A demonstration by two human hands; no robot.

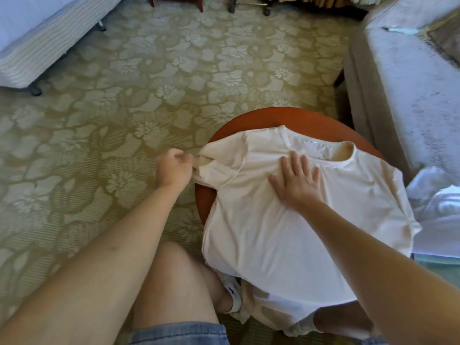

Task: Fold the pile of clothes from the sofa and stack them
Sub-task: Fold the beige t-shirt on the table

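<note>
One cream T-shirt [286, 220] lies spread across a round reddish-brown table [293, 118]. Left hand [174, 168] pinches the sleeve [216, 163] edge with curled fingers; right hand [296, 180] presses flat, fingers apart, below the collar [321, 155].

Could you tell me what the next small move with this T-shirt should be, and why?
Probably fold the sleeve inward over the chest. The T-shirt lies spread face up on the round table. The left hand pinches the sleeve at its end, off the table's edge. The right hand presses flat below the collar, so the body should stay put.
</note>
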